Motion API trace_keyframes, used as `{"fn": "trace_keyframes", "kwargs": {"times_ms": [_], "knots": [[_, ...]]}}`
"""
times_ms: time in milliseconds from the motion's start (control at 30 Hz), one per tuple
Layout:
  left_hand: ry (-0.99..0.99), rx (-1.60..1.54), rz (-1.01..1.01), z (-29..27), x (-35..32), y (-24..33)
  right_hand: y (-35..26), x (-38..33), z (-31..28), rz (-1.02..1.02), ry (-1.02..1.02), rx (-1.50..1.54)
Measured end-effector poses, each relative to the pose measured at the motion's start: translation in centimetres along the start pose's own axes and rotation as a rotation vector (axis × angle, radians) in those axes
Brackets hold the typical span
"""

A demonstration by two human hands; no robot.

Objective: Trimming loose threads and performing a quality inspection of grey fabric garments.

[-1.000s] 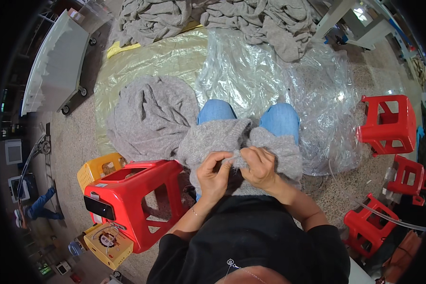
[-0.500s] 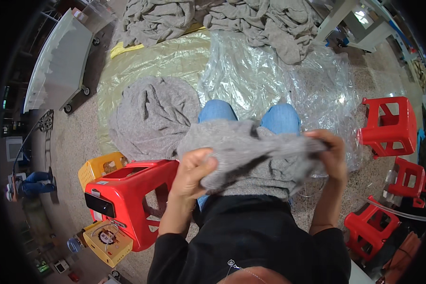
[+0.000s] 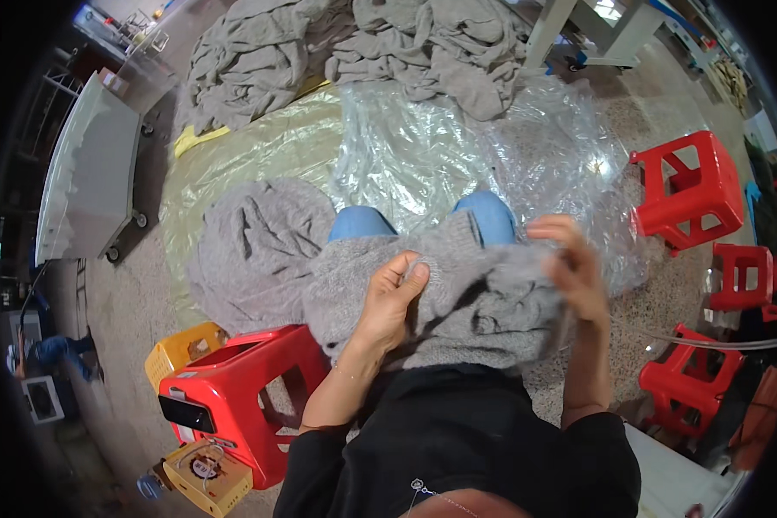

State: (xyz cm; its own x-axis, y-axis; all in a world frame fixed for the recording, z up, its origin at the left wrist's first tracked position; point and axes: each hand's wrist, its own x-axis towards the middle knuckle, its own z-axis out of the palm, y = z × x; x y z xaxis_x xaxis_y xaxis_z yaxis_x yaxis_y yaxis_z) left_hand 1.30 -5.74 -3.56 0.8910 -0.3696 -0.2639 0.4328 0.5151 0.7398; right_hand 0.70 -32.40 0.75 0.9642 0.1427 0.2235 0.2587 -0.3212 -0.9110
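Across my lap, over my blue-jeaned knees, lies a grey knitted garment [image 3: 509, 326] with a ribbed edge. My left hand [image 3: 392, 302] pinches a fold of it near the middle, thumb on top. To the right, my right hand [image 3: 573, 266] is lifted beside the garment's right side, fingers spread and slightly blurred, with nothing visible in them. A rounded heap of the same grey knit [image 3: 255, 237] rests at my left and meets the cloth on my lap.
More grey knits [image 3: 259, 69] are piled ahead on plastic sheeting [image 3: 414, 138]. By my left arm stands a red stool [image 3: 233, 371] carrying a phone [image 3: 186, 414], near a yellow box [image 3: 209, 475]. Another red stool [image 3: 691, 190] is at right. A white wheeled cart [image 3: 91, 173] stands far left.
My right hand has let go of the garment's right end, which has dropped toward my lap. My left hand has moved inward along the cloth. The whole view has shifted.
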Motion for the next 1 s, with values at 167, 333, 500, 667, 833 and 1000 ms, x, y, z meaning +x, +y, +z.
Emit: {"fn": "trace_keyframes", "kwargs": {"times_ms": [167,333,500,667,833,1000], "knots": [[0.136,0.028,0.048,-1.5,-0.8,-0.1,1.1,4.1,9.4,0.100,-0.295,0.192],[0.240,0.025,0.060,-2.2,-1.5,0.3,2.7,5.3,11.8,0.174,-0.533,0.453],[0.189,0.004,-0.016,-3.4,-1.6,-0.4,2.6,5.3,12.6,0.256,-0.278,0.505],[0.267,0.020,-0.041,-2.2,-0.7,0.6,2.5,4.8,12.5,0.312,-0.289,0.449],[0.239,0.082,-0.018,-2.5,-0.5,0.4,1.7,4.9,12.5,0.231,-0.251,0.274],[0.180,0.033,-0.035,-3.4,-0.4,0.4,1.7,4.8,13.0,0.230,-0.205,0.297]]}}
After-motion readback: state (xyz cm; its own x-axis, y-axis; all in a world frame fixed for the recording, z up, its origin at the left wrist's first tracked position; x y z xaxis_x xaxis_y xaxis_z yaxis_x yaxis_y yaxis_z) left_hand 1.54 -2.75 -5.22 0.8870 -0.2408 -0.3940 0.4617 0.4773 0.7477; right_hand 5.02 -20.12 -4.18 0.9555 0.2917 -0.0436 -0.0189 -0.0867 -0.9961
